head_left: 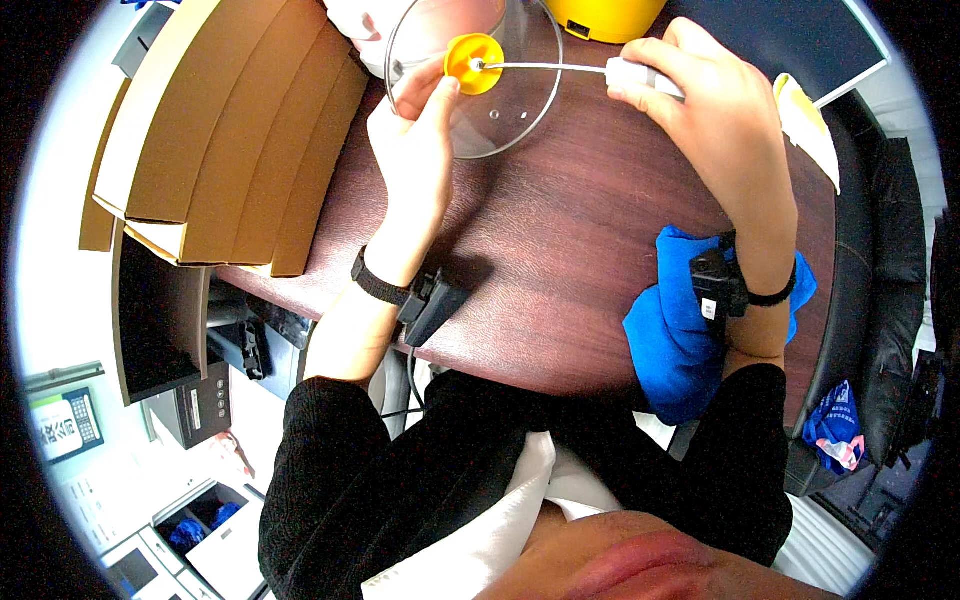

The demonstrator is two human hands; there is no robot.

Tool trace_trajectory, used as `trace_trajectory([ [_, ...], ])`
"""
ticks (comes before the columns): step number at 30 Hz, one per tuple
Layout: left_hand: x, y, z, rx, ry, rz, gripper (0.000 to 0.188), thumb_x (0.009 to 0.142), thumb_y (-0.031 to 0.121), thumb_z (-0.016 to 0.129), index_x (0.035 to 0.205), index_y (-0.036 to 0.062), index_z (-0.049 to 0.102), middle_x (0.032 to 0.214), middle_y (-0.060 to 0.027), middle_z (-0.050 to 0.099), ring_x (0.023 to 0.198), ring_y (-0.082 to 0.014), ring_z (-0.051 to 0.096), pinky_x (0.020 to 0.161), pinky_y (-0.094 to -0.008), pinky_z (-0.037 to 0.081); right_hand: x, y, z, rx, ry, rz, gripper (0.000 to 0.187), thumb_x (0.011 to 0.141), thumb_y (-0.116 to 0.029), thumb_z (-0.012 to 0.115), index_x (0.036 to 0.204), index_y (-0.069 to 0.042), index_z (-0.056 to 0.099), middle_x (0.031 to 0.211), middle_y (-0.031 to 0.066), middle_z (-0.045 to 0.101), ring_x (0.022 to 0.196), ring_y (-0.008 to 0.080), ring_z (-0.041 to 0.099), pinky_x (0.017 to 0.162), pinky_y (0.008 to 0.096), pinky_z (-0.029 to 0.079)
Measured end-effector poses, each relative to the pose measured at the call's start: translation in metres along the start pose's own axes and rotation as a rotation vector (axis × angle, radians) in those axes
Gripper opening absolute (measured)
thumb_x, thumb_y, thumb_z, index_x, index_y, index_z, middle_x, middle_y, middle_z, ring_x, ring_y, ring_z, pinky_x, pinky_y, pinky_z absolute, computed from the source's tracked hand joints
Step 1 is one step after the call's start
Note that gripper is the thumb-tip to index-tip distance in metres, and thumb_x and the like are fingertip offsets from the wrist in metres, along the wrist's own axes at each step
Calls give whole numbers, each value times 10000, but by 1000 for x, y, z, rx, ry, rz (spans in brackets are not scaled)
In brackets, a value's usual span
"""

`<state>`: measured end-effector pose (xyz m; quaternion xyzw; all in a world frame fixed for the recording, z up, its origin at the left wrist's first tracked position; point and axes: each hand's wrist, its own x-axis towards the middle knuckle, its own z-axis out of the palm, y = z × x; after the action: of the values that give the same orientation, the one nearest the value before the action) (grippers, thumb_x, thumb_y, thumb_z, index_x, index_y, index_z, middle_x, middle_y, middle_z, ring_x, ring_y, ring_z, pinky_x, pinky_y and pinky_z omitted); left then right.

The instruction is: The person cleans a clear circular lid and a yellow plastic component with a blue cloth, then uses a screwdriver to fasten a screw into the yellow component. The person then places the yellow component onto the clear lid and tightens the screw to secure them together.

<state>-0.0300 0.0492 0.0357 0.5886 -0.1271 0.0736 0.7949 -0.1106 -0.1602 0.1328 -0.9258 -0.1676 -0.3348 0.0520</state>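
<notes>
A round clear lid (pixel 520 112) with a thin rim is held up over the far part of the table. At its middle sits a yellow round knob (pixel 487 83), its hollow side turned toward the right. My left hand (pixel 413 150) is closed on the knob and lid, thumb against the knob's lower edge; some of its fingers show through or behind the clear lid. My right hand (pixel 720 105) grips a screwdriver (pixel 550 67) by its white and grey handle. The shaft runs level to the left, and its tip meets the knob's centre.
Several brown cardboard boxes (pixel 240 130) stand at the left of the brown table (pixel 540 250). A yellow appliance (pixel 610 18) and a pink-white object (pixel 360 25) are at the far edge. Under my right forearm lies a blue cloth (pixel 670 340). A black chair (pixel 880 250) is at right.
</notes>
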Motion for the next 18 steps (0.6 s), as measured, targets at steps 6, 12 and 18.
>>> trace_trajectory([
  [6,-4,6,1,155,23,106,292,859,25,578,1119,-104,547,1052,-195,613,916,-260,638,841,-367,535,-3,1,8,-27,25,3,268,776,-347,641,770,-80,643,695,106,552,620,272,590,547,360,476],
  [12,0,17,1,31,160,200,295,877,43,572,1137,-94,546,1066,-192,614,943,-251,630,847,-351,530,-5,-16,30,271,-71,165,314,853,-336,570,730,-50,610,697,160,589,667,335,597,589,410,479],
  [18,0,19,0,103,155,253,297,889,1,532,1174,-85,528,1110,-184,600,995,-225,609,891,-328,496,-4,-44,24,768,-501,570,380,923,-299,483,770,33,586,618,180,590,484,277,596,467,365,483],
])
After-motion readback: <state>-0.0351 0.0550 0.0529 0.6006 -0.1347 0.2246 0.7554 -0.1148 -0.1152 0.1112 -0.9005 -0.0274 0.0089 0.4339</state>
